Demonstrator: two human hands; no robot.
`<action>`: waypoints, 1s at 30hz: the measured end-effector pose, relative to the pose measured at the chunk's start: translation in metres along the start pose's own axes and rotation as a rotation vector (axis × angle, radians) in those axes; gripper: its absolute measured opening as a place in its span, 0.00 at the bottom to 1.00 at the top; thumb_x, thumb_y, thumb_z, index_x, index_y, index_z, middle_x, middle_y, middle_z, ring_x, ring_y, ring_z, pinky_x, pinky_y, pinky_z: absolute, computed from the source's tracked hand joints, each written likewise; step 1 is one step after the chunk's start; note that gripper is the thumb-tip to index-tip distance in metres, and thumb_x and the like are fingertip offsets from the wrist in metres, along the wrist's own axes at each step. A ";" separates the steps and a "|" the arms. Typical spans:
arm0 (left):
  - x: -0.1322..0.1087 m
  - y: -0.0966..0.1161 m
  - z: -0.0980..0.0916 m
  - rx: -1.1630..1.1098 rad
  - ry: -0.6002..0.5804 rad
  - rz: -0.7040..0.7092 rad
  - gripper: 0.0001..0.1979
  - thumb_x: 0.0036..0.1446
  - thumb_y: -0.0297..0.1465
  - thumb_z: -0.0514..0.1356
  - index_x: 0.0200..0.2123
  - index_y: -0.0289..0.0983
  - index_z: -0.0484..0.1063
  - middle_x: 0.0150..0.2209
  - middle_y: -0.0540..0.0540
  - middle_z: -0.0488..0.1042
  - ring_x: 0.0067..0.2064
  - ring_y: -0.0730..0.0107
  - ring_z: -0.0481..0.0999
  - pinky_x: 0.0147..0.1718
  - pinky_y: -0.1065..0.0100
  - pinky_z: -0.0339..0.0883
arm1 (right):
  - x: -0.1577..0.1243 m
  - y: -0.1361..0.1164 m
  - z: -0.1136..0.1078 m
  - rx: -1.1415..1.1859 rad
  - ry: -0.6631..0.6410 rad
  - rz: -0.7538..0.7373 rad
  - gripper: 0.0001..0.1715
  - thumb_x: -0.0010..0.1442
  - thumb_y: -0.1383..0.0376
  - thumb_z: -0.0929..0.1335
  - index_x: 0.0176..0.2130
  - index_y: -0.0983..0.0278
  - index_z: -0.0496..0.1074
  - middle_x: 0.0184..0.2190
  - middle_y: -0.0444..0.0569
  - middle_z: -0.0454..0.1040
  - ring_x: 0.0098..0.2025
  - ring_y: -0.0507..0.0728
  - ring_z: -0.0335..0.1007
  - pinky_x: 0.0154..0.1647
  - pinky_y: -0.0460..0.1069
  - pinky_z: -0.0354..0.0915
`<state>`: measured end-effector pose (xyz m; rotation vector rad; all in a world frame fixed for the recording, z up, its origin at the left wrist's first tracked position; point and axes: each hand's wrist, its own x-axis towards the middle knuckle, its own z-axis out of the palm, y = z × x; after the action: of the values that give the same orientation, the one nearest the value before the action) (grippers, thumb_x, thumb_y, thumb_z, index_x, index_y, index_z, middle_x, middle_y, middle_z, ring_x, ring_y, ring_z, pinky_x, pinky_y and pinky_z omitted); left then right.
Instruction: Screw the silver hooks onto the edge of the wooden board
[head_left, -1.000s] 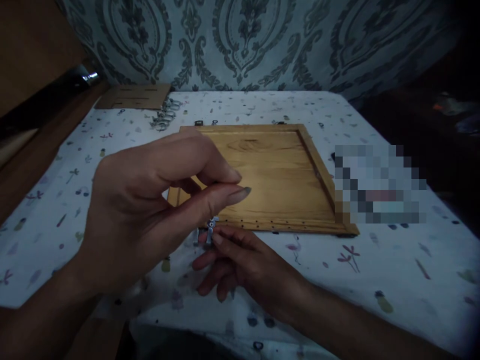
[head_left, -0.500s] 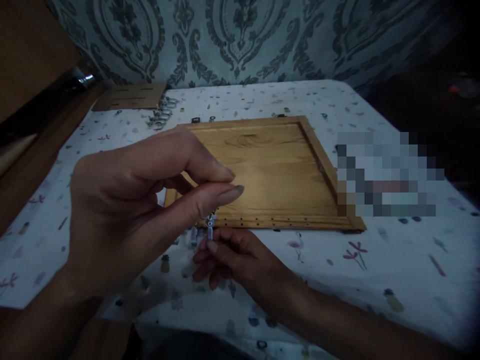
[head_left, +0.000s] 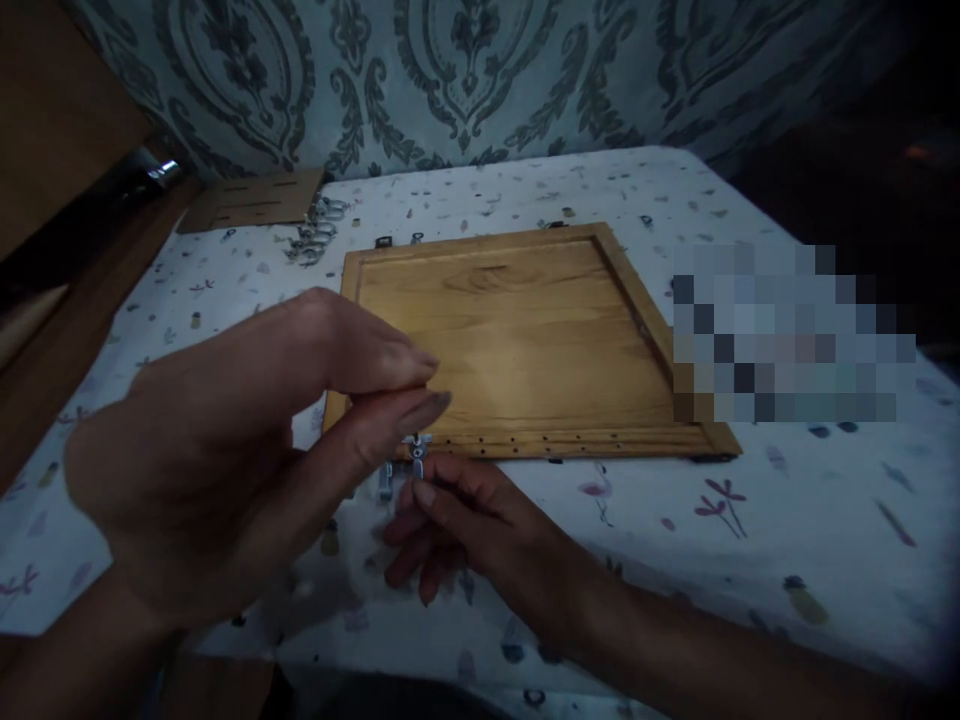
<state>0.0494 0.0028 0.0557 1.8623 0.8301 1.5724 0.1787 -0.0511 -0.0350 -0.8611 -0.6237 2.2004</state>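
Note:
My left hand [head_left: 247, 430] is raised close to the camera, thumb and forefinger pinched together; anything between the fingertips is too small or hidden to make out. Below and behind it, my right hand [head_left: 480, 520] grips a small metal hook [head_left: 418, 462] by its lower end, thumb against forefinger. The hook meets the near edge of a framed wooden panel [head_left: 502, 345], which lies on the table with a row of small holes along that edge. Just left of the held hook, a similar metal piece [head_left: 385, 480] hangs at the edge, partly covered by my left hand.
Several metal hooks [head_left: 316, 230] lie in a cluster at the back left, beside a slotted piece of cardboard [head_left: 251, 200]. A patterned white cloth [head_left: 645, 560] covers the table. At the right is a pixelated patch. Brown wooden furniture [head_left: 67, 80] borders the left side.
My left hand has moved left and slightly down, still pinched. My right hand keeps its grip on the hook at the panel's edge. The view has shifted slightly.

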 end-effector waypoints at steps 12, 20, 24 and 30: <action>-0.004 0.013 -0.009 0.174 -0.133 -0.220 0.12 0.60 0.46 0.58 0.36 0.46 0.75 0.34 0.45 0.78 0.36 0.54 0.78 0.34 0.50 0.73 | 0.001 -0.002 -0.001 -0.018 -0.009 0.001 0.20 0.59 0.51 0.70 0.34 0.64 0.65 0.26 0.44 0.74 0.25 0.50 0.75 0.24 0.43 0.68; -0.013 -0.002 0.003 -0.080 -0.172 -0.297 0.05 0.65 0.36 0.56 0.40 0.45 0.71 0.29 0.49 0.66 0.30 0.66 0.67 0.30 0.60 0.67 | 0.001 -0.003 -0.001 -0.051 -0.020 -0.017 0.18 0.61 0.53 0.69 0.34 0.65 0.65 0.27 0.44 0.73 0.26 0.50 0.75 0.24 0.43 0.69; -0.012 -0.004 0.007 -0.060 -0.109 -0.282 0.10 0.65 0.39 0.55 0.34 0.44 0.71 0.25 0.50 0.62 0.27 0.67 0.65 0.25 0.62 0.61 | 0.001 -0.004 0.000 -0.056 -0.016 -0.007 0.17 0.62 0.54 0.68 0.34 0.65 0.65 0.26 0.44 0.73 0.25 0.49 0.75 0.24 0.42 0.69; -0.006 -0.008 0.016 -0.113 -0.064 -0.256 0.12 0.66 0.34 0.55 0.28 0.40 0.69 0.22 0.52 0.61 0.21 0.74 0.57 0.20 0.64 0.55 | 0.002 -0.002 -0.001 -0.028 -0.032 -0.014 0.18 0.60 0.53 0.70 0.34 0.65 0.65 0.25 0.43 0.73 0.24 0.49 0.75 0.23 0.42 0.69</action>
<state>0.0634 0.0032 0.0431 1.6460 0.8932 1.3654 0.1793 -0.0476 -0.0352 -0.8348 -0.6750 2.2013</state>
